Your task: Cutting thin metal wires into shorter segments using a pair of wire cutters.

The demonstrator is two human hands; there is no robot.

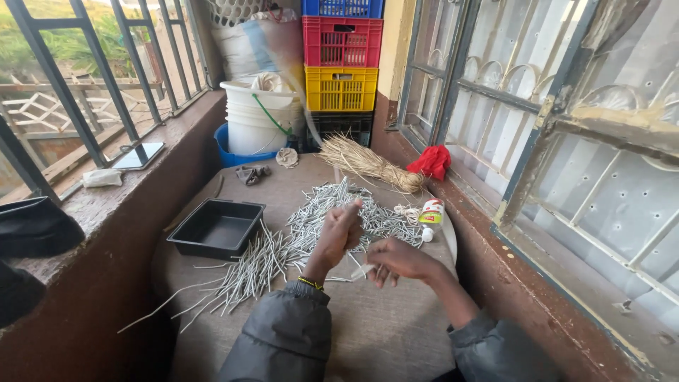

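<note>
- I sit at a round surface (396,332) covered in coarse brown cloth, on a narrow balcony between a barred railing and a barred window.
- My left hand (341,230) is raised and clenched around a thin pale strip (353,205) whose tip pokes above my fist.
- My right hand (396,258) is lower, just beside the left; its fingers pinch another pale stick (362,270) that juts out toward the left.
- A wide heap of similar pale sticks (297,233) spreads across the surface ahead of my hands and trails off toward my left.
- An empty black tray (216,228) sits at the left edge of the surface.
- A small glue bottle (431,213) lies on the right, near a small coil of twine (408,211).
- A bundle of dry straw (368,163) lies at the far side, with a red cloth (431,161) on the window ledge beside it.
- Beyond stand white buckets (254,117) and stacked blue, red and yellow crates (342,53).
- A phone (139,155) rests on the railing ledge at my left.
</note>
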